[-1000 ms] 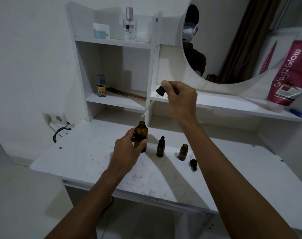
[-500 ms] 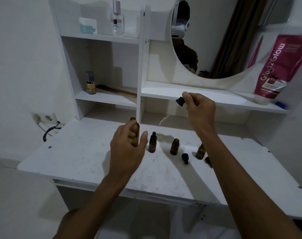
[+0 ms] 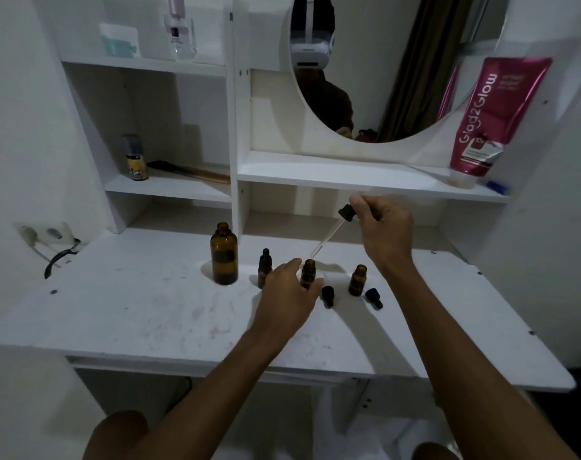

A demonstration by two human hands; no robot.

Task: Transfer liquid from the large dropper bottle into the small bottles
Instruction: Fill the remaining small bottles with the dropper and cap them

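The large amber bottle [image 3: 224,257] stands uncapped on the white desk [image 3: 133,313], free of both hands. To its right stand three small amber bottles: a capped one [image 3: 264,265], an uncapped middle one [image 3: 308,272] and an uncapped right one [image 3: 358,279]. My right hand [image 3: 383,227] pinches the black bulb of the dropper [image 3: 330,234], whose glass tip slants down to just above the middle bottle's mouth. My left hand [image 3: 287,295] has its fingers around the lower part of the middle bottle. Two black dropper caps [image 3: 327,295] [image 3: 374,297] lie on the desk.
Shelves rise behind the desk, with a small yellow can [image 3: 135,159] and a brown comb [image 3: 191,172] at left. A pink tube [image 3: 490,117] leans on the shelf under the round mirror [image 3: 382,61]. A wall socket with a cable [image 3: 50,240] is at far left.
My left hand let go of the large bottle and moved right to the middle small bottle. My right hand carried the dropper right and down to that bottle's mouth.
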